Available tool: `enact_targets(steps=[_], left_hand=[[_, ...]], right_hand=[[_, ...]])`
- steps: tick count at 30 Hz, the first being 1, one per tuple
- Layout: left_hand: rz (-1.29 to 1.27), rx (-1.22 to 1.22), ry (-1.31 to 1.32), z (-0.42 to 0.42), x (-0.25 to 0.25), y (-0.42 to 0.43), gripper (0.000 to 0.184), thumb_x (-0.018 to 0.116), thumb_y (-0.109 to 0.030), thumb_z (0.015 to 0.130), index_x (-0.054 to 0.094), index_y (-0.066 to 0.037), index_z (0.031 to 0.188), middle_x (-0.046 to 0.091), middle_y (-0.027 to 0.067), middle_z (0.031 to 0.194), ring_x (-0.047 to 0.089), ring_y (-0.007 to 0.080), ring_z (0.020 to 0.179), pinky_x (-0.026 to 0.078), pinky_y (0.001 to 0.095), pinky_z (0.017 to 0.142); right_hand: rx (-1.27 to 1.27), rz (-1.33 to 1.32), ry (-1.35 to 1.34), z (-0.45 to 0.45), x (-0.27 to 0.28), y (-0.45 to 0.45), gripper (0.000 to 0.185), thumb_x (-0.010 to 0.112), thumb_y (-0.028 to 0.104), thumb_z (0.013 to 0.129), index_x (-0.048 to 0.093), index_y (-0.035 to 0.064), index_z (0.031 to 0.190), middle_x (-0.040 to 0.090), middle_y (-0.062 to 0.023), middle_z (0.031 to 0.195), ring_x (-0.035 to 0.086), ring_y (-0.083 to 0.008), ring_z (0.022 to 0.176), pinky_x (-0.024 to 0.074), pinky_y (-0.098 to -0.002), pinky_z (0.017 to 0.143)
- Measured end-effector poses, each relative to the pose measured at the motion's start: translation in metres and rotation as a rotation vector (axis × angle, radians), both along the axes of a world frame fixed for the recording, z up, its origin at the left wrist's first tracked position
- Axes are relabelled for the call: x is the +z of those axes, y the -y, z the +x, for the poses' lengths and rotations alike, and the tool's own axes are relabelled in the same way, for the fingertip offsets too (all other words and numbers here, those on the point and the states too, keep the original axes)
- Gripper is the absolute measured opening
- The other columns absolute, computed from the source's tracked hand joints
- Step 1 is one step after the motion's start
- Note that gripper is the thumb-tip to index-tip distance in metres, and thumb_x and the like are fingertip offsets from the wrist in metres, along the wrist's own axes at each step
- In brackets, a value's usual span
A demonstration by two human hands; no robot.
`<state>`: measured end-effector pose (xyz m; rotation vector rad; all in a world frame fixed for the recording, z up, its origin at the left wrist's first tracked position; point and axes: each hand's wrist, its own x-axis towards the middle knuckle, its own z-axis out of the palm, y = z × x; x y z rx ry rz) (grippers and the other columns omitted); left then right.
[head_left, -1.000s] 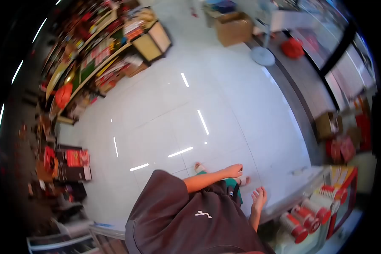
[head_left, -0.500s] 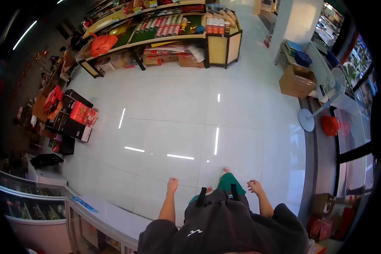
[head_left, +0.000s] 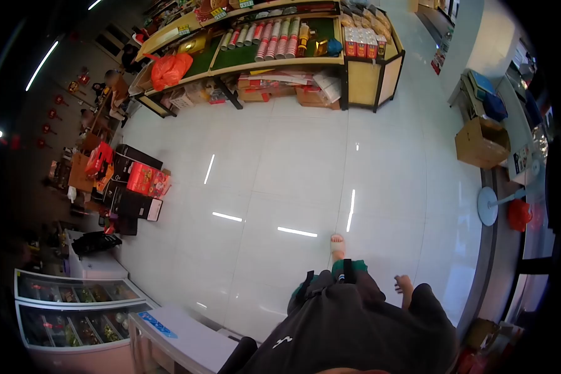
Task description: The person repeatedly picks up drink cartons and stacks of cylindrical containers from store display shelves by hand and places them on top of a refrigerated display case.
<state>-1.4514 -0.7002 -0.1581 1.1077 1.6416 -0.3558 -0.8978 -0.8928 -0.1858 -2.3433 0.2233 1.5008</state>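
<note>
My right hand [head_left: 403, 284] hangs beside my hip above the pale tiled floor, touching nothing. Its fingers are loosely bent and a little apart, with nothing visible in them. My left hand is out of view; only the dark sleeve [head_left: 240, 354] on that side shows, close to a white counter [head_left: 199, 333]. One foot in a light sandal [head_left: 337, 244] is stretched forward on the floor.
Ahead stands a display shelf [head_left: 280, 65] with striped tubes and a red bag [head_left: 170, 70]. Stacked boxes [head_left: 137, 199] and a glass-topped freezer [head_left: 75, 305] are at left. A cardboard box [head_left: 482, 142] and a fan base [head_left: 487, 207] line the right side.
My left hand has dropped out of view. My right hand sits lower and farther right. The room has shifted right in view, the shelf looks closer, and a sandalled foot has come forward.
</note>
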Motion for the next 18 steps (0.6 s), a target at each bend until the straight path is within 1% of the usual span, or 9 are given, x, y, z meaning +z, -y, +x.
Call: enact_targets(steps=[2,4,5,6,10,12,14,16,18], left_hand=[[0.11,-0.089,0.03,0.029,-0.017,-0.078,0.032,0.053,-0.033,0.082,0.06,-0.002,0.088,0.058,0.0092,0.071,0.054,0.0185,0.059,0.044,0.0338,0.053],[0.22,-0.086,0.05,0.064,-0.035,-0.167,0.034,0.053,-0.032,0.082,0.061,-0.001,0.092,0.06,0.0096,0.075,0.055,0.0188,0.063,0.044,0.034,0.057],[0.22,-0.019,0.043,0.091,-0.036,-0.217,0.039,0.051,-0.034,0.082,0.063,0.001,0.095,0.063,0.0233,0.095,0.06,0.0353,0.095,0.046,0.0429,0.084],[0.377,0.01,0.121,0.108,-0.052,-0.26,0.04,0.054,-0.034,0.082,0.061,0.002,0.098,0.064,0.0226,0.096,0.06,0.0351,0.094,0.046,0.0412,0.085],[0.589,0.049,0.383,0.227,0.012,-0.419,0.039,0.055,-0.032,0.084,0.057,0.002,0.104,0.063,0.0201,0.098,0.061,0.0314,0.096,0.046,0.0365,0.085],[0.617,0.073,0.448,0.262,0.027,-0.472,0.039,0.055,-0.032,0.084,0.057,0.002,0.105,0.063,0.0198,0.099,0.061,0.0316,0.096,0.046,0.0364,0.085],[0.656,0.086,0.478,0.286,0.025,-0.522,0.039,0.057,-0.031,0.083,0.058,0.002,0.103,0.063,0.02,0.1,0.06,0.032,0.097,0.046,0.0372,0.086],[0.65,-0.036,0.376,0.28,-0.013,-0.56,0.038,0.058,-0.03,0.082,0.06,0.002,0.103,0.063,0.0212,0.1,0.06,0.0329,0.096,0.046,0.0386,0.086],[0.519,-0.008,0.282,0.265,-0.026,-0.581,0.033,0.057,-0.027,0.081,0.064,0.003,0.093,0.064,0.0185,0.089,0.06,0.0265,0.09,0.046,0.037,0.083]], right_hand=[[-0.121,0.284,0.1,0.042,-0.077,-0.085,0.029,0.058,0.025,0.08,0.055,-0.0026,0.087,0.055,-0.0143,0.064,0.052,-0.0225,0.043,0.0401,-0.0343,0.033],[0.041,0.34,0.134,0.076,-0.06,-0.212,0.028,0.059,0.025,0.079,0.058,-0.0008,0.09,0.056,-0.0103,0.064,0.051,-0.0183,0.044,0.04,-0.0309,0.035],[0.028,0.435,0.174,0.081,-0.037,-0.282,0.03,0.059,0.026,0.079,0.058,0.0006,0.095,0.057,-0.0098,0.069,0.053,-0.0173,0.049,0.0413,-0.0304,0.037],[0.006,0.509,0.144,0.084,-0.007,-0.346,0.03,0.057,0.025,0.08,0.057,0.002,0.1,0.058,-0.0095,0.076,0.054,-0.0153,0.054,0.0421,-0.0284,0.039],[0.19,0.872,0.143,0.074,0.1,-0.545,0.037,0.06,0.028,0.082,0.054,0.006,0.112,0.062,-0.0081,0.085,0.058,-0.0142,0.064,0.0462,-0.0267,0.055],[0.303,0.888,0.209,0.068,0.129,-0.603,0.039,0.06,0.029,0.082,0.054,0.0063,0.113,0.062,-0.0089,0.086,0.059,-0.0152,0.066,0.0472,-0.028,0.058],[0.604,0.945,0.33,0.072,0.134,-0.647,0.041,0.061,0.031,0.082,0.055,0.0067,0.115,0.063,-0.0108,0.084,0.062,-0.0155,0.069,0.0481,-0.0292,0.062],[0.757,0.878,0.393,0.083,0.103,-0.659,0.041,0.062,0.032,0.082,0.055,0.0056,0.114,0.064,-0.0108,0.079,0.062,-0.0147,0.067,0.0486,-0.03,0.062],[0.668,0.627,0.243,0.1,0.061,-0.642,0.042,0.062,0.034,0.082,0.055,0.005,0.111,0.065,-0.0081,0.073,0.061,-0.0154,0.06,0.0502,-0.0303,0.056]])
